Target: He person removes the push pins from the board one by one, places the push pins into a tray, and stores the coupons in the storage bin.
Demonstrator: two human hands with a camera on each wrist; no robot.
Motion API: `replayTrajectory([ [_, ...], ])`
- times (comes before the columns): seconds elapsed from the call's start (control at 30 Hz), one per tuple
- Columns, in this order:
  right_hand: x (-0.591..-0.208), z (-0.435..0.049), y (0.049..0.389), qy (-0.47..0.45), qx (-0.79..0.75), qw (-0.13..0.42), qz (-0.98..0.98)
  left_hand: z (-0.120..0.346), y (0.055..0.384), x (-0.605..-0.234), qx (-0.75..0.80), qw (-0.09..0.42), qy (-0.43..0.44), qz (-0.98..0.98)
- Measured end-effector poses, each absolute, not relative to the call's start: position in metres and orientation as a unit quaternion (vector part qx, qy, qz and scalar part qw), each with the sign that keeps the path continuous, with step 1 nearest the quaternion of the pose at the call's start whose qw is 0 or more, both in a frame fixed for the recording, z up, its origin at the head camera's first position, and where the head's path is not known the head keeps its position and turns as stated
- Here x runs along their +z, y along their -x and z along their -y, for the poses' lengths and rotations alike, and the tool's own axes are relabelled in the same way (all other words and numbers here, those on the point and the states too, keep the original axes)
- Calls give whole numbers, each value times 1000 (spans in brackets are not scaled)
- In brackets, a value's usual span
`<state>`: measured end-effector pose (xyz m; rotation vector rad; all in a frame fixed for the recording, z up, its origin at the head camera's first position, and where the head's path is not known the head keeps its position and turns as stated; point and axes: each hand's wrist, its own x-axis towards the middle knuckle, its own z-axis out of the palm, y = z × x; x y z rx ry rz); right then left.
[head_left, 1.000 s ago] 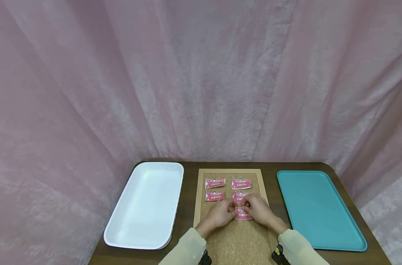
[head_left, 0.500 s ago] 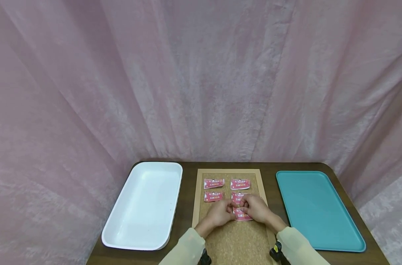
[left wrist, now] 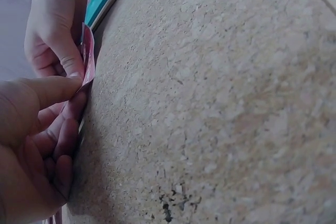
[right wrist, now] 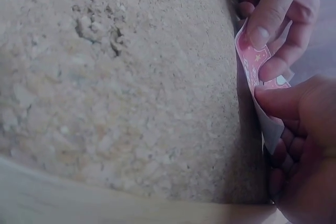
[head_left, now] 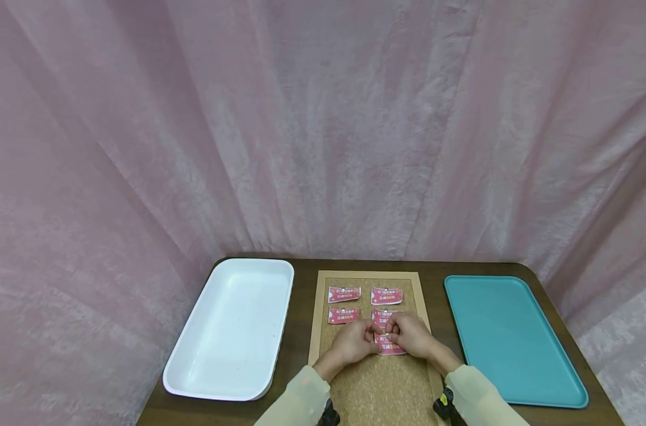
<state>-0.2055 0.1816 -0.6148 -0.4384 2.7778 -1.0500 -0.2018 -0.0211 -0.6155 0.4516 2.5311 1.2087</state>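
A pink-and-white paper coupon (head_left: 391, 347) lies low over the framed cork board (head_left: 378, 390), between both hands. My left hand (head_left: 353, 341) pinches its left end, the thumb on the printed face. From the other side my right hand (head_left: 414, 336) holds it near the upper edge, with thumb and bent fingers. In the right wrist view the coupon (right wrist: 251, 72) bends up off the cork, and its pale back shows at the lower end. Directly above it is a matching coupon (head_left: 381, 318), partly covered by the right fingers. Anything small between the fingertips is hidden.
More matching coupons are fixed higher on the board: one at upper left (head_left: 344, 294), another at upper right (head_left: 386, 296), a third coupon (head_left: 343, 315) below left. A deep white tray (head_left: 229, 331) stands left, a flat teal tray (head_left: 514, 337) right. Behind hangs a pink curtain (head_left: 323, 130).
Both hands stay on the same coupon and have barely moved. The whole head view has shifted very slightly.
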Motion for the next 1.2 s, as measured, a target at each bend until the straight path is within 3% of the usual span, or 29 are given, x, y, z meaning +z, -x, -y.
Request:
replayTrajectory([
  [1.2,-624,-191,206,169,-421,75,-888,21,200,-621,443,144,-147,-873],
])
